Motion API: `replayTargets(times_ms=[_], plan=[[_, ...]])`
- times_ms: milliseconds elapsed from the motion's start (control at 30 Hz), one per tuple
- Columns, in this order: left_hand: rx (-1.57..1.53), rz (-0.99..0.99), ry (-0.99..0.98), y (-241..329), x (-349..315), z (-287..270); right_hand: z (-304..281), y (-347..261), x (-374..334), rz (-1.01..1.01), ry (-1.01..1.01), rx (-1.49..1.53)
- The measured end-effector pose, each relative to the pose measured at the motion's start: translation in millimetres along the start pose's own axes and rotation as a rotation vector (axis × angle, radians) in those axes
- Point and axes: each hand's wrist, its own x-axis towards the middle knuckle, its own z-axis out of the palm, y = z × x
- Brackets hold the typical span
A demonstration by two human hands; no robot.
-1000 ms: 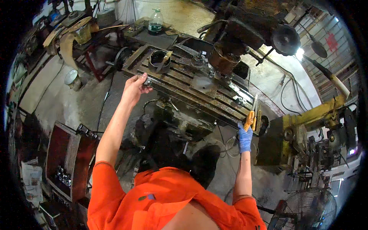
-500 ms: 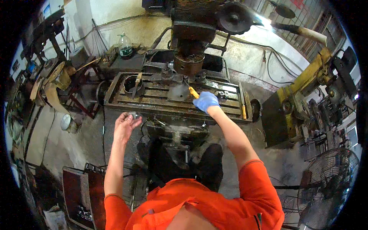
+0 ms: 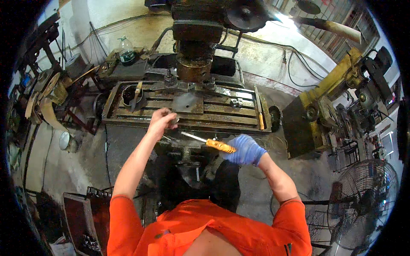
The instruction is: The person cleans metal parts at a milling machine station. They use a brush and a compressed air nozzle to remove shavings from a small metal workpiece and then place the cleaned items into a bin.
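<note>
At the left end of the slotted metal desk (image 3: pixel 230 116) stood a dark pot (image 3: pixel 127 99) with a flat stick (image 3: pixel 138 91) leaning in it, presumably set there to be out of the way yet within reach. Nearer the middle, the bare left hand (image 3: pixel 161 121) pinched a small metal piece (image 3: pixel 174 121) in front of the desk's edge, perhaps because bare fingertips feel a small part better. Just beside it, apart from it, was the tip of a yellow-handled tool (image 3: pixel 220 146), its shaft pointing leftward. The gloved right hand (image 3: pixel 245 150) was wrapped around that handle, the glove probably guarding the skin. The two hands were apart. At the far right, a long tool with an orange handle (image 3: pixel 261 121) lay along the desk's end, handle toward the person, likely for easy grasping.
</note>
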Motion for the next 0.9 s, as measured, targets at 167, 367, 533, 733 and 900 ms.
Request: replayTargets(times_ms=[167,367,533,733,900], plan=[[0.724,0.325,-0.022,22.4,59.9,24.4,-20.7,33.2,-0.7,0.031,0.389,0.239],[1.351,0.729,-0.069,7.4,100.3,32.8,24.9,74.8,49.4,-0.056,0.531,0.724],[1.614,0.648,0.056,8.8,89.5,42.2,124.1,91.4,97.5,0.243,0.485,0.761],[1.533,0.68,0.122,-4.9,102.6,39.4,126.3,83.1,80.3,0.485,0.404,0.332],[1.414,0.728,0.162,-11.5,125.9,44.0,109.9,90.4,32.4,0.421,0.384,0.454]])
